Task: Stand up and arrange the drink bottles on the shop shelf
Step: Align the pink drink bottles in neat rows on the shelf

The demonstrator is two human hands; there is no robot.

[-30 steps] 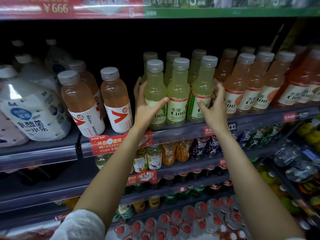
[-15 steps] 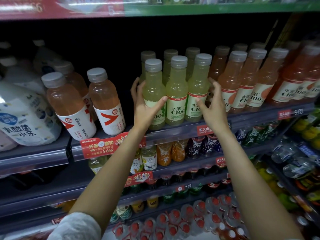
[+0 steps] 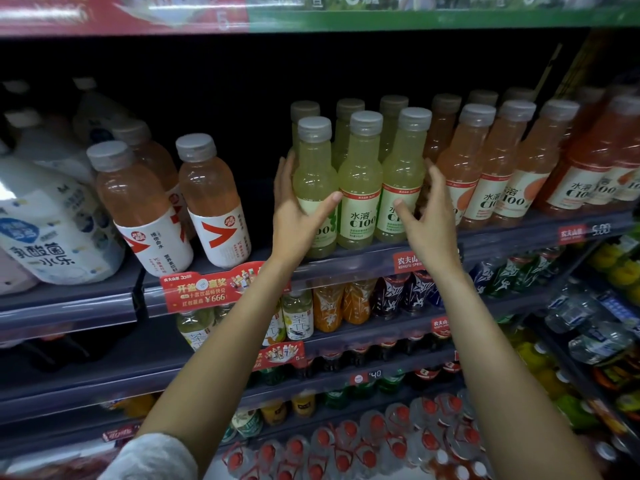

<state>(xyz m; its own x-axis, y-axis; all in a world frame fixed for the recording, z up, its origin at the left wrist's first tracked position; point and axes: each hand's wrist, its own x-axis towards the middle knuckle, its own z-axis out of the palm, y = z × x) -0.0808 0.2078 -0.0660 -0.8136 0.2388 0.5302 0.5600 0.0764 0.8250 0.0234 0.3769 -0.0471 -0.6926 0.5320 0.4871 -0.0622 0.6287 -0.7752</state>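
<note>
Three pale yellow C100 bottles stand upright in a front row on the upper shelf (image 3: 346, 263), with more of the same behind them. My left hand (image 3: 298, 216) wraps the leftmost yellow bottle (image 3: 315, 178), thumb across its label. The middle yellow bottle (image 3: 360, 181) stands between my hands. My right hand (image 3: 427, 220) presses the right side of the rightmost yellow bottle (image 3: 403, 168), its fingers between that bottle and the orange C100 bottles (image 3: 485, 168).
Two peach bottles with white and red labels (image 3: 211, 199) lean left of a dark gap. Large white bottles (image 3: 48, 223) stand at far left. Lower shelves (image 3: 363, 327) hold tea, juice and water bottles. A red price tag (image 3: 204, 289) hangs on the shelf edge.
The view has drifted right and down a little. Both hands stay on the outer yellow bottles, with the right hand's fingers pushed further in beside the rightmost one.
</note>
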